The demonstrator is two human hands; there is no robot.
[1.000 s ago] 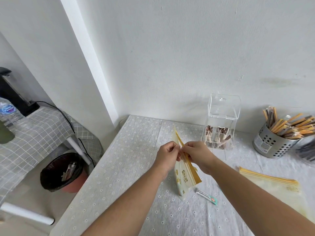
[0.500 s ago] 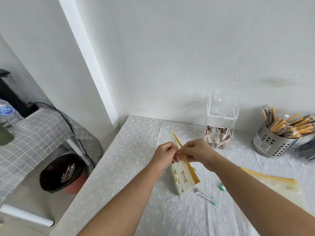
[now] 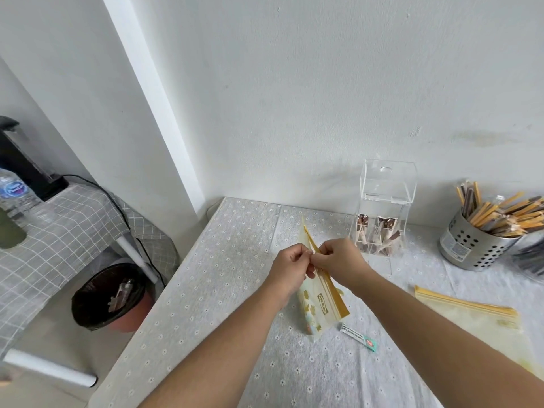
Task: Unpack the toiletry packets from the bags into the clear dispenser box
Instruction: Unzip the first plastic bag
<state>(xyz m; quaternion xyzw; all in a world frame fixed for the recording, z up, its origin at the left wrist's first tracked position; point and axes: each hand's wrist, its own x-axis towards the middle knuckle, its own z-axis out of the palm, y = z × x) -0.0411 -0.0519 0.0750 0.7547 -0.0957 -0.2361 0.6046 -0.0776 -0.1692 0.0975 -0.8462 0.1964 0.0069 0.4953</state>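
Note:
A yellow-patterned zip bag (image 3: 319, 304) stands upright on the table, its yellow zip strip at the top. My left hand (image 3: 290, 267) and my right hand (image 3: 338, 259) both pinch the bag's top edge, one on each side of the zip. The clear dispenser box (image 3: 385, 207) stands behind them by the wall, lid raised, with several brown and white packets in its lower part. A small white and green toiletry packet (image 3: 358, 337) lies on the cloth just right of the bag.
A second zip bag (image 3: 471, 313) lies flat at the right. A perforated metal holder (image 3: 471, 245) full of wrapped sticks stands at the back right. Left of the table's edge sits a bin (image 3: 109, 298), and beyond it a side table with a water bottle (image 3: 16, 195).
Both hands keep their pinch on the bag's top and have barely shifted. The bag leans a little differently.

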